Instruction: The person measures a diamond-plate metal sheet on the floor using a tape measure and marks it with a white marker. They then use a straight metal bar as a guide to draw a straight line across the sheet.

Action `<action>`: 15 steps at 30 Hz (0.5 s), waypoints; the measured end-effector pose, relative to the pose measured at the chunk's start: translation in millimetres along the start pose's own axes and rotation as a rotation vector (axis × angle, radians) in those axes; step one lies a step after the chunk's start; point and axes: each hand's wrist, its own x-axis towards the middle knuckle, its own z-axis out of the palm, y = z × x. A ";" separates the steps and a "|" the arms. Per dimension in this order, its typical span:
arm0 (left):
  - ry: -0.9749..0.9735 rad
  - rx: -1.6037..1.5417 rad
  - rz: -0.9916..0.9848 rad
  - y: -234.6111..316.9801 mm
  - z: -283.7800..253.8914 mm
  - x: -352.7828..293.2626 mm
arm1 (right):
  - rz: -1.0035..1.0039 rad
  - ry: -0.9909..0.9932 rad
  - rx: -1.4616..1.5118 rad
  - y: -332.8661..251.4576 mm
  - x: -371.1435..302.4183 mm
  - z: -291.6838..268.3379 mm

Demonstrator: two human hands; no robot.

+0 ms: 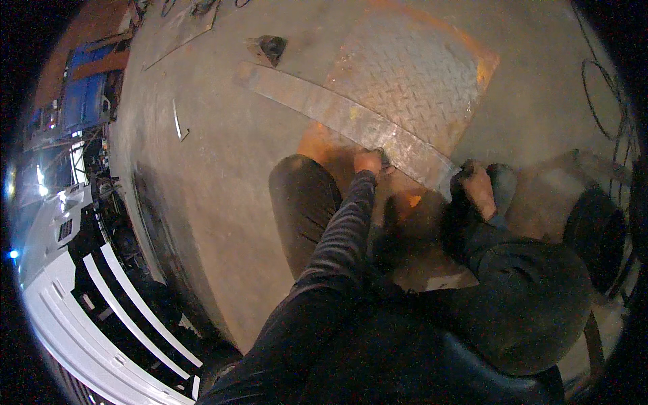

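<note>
A long, flat metal strip (317, 104) lies slantwise across a rusty diamond-pattern steel plate (412, 74) on the floor. At the strip's near edge is my left hand (368, 161), fingers curled closed; a small dark thing shows beside them, too unclear to name. My right hand (477, 187) is closed at the strip's right end, near a dark shape by its fingertips. Whatever the right fingers hold is hidden or blurred. The strip's far left end reaches past the plate onto the concrete.
A small dark, roughly triangular object (273, 48) sits beyond the strip. A thin bent metal piece (179, 121) lies to the left. Dark cable (601, 101) loops at far right. A white vehicle body panel (88, 344) stands at lower left. My knee (304, 196) is beside my left arm.
</note>
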 end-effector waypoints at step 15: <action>0.065 -0.425 -0.041 -56.9 42.0 32.1 | -0.015 -0.153 -0.021 -32.2 -9.6 -18.7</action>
